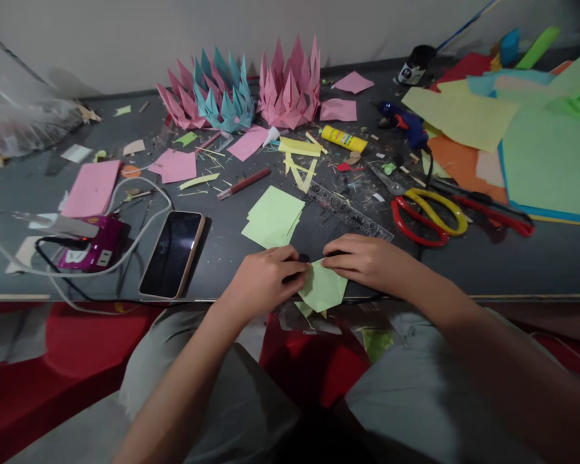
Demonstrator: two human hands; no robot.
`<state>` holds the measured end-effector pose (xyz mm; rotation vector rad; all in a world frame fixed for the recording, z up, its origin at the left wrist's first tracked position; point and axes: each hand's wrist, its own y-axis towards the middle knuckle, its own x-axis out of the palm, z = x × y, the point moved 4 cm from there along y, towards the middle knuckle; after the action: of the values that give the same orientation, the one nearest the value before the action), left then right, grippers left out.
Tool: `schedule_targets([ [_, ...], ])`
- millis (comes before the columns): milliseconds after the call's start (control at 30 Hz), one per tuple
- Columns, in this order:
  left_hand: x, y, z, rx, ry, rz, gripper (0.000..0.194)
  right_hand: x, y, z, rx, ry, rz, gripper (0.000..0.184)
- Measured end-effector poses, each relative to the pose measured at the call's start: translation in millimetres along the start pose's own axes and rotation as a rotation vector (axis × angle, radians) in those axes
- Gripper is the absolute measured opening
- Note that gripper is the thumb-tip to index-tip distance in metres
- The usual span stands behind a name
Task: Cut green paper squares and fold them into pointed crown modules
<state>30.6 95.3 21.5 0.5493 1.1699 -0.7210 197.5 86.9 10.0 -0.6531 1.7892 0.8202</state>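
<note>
My left hand and my right hand both pinch a folded light green paper piece at the near edge of the dark table. The fingers of both hands are closed on the paper's upper edges, and the paper hangs slightly over the table's rim. A small stack of light green paper squares lies just beyond my hands. A clear ruler lies to the right of that stack.
A phone lies left of my hands beside a purple device with a white cable. Red and yellow scissors, a blue glue gun, a yellow glue stick and coloured paper sheets lie right. Pink and blue folded paper crowns stand at the back.
</note>
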Motion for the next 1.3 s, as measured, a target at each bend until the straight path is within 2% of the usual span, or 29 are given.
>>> schedule_targets([
  [133, -0.1, -1.6, -4.4, -0.026, -0.093, 0.082, 0.022, -0.8, 1.0, 1.9, 0.051, 0.077, -0.011, 0.026],
  [333, 8.7, -3.8, 0.7, 0.109, 0.116, 0.119, 0.022, 0.4, 0.7, 4.4, 0.065, 0.147, 0.033, 0.023],
  [500, 9.0, -3.4, -0.4, 0.111, 0.098, 0.151, 0.021, 0.8, 0.2, 5.0, 0.040, 0.134, 0.066, 0.024],
  [700, 9.8, -2.2, -0.4, 0.097, 0.062, 0.156, 0.018, 0.0, 0.1, 1.1, 0.005, 0.060, 0.052, 0.028],
  [867, 11.3, -0.9, -0.4, 0.070, 0.108, 0.145, 0.019, -1.1, -1.1, -2.6, -0.030, -0.029, 0.108, 0.028],
  [1000, 11.1, -1.9, 2.4, 0.100, 0.165, 0.094, 0.019, 0.4, -2.2, -3.7, -0.049, -0.059, 0.111, 0.025],
  [1100, 10.0, -3.1, 5.3, 0.102, 0.196, 0.055, 0.022, 1.1, -3.0, -3.1, -0.012, -0.037, 0.089, 0.024],
  [1300, 5.7, 0.4, 8.7, 0.015, 0.175, 0.095, 0.020, -1.1, -1.4, -4.8, 0.102, 0.078, -0.001, 0.032],
])
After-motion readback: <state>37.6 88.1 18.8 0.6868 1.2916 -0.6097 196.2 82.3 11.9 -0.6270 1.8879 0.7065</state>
